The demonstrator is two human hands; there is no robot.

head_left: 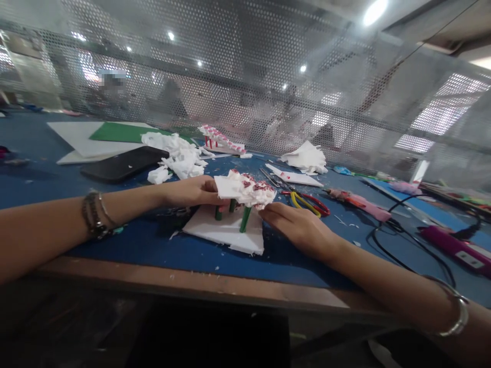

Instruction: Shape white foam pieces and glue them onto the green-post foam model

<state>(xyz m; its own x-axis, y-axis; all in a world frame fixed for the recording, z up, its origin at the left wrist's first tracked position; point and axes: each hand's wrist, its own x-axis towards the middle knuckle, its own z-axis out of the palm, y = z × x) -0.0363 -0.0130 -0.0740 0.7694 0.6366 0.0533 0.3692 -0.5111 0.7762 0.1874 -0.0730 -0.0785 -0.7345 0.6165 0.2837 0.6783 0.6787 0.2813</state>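
Note:
In front of me stands a small white foam model (245, 189). Its raised top carries white tufts with dark red bits, and green posts (245, 220) hold that top above a flat white base (222, 232). My left hand (195, 191) grips the top's left side, its fingertips partly hidden behind and beneath the panel. From the right, my right hand (301, 227) holds the top's edge with curled fingers, the thumb side out of sight. The base rests on the blue table close to its front edge.
Red-and-yellow-handled scissors (307, 202) lie behind my right hand, with a pink glue gun (360, 204), its cable and a purple power strip (456, 250) further right. Behind my left arm are a black phone (125, 163), crumpled white scraps (178, 153) and a green sheet (123, 133). Another model (222, 140) stands behind.

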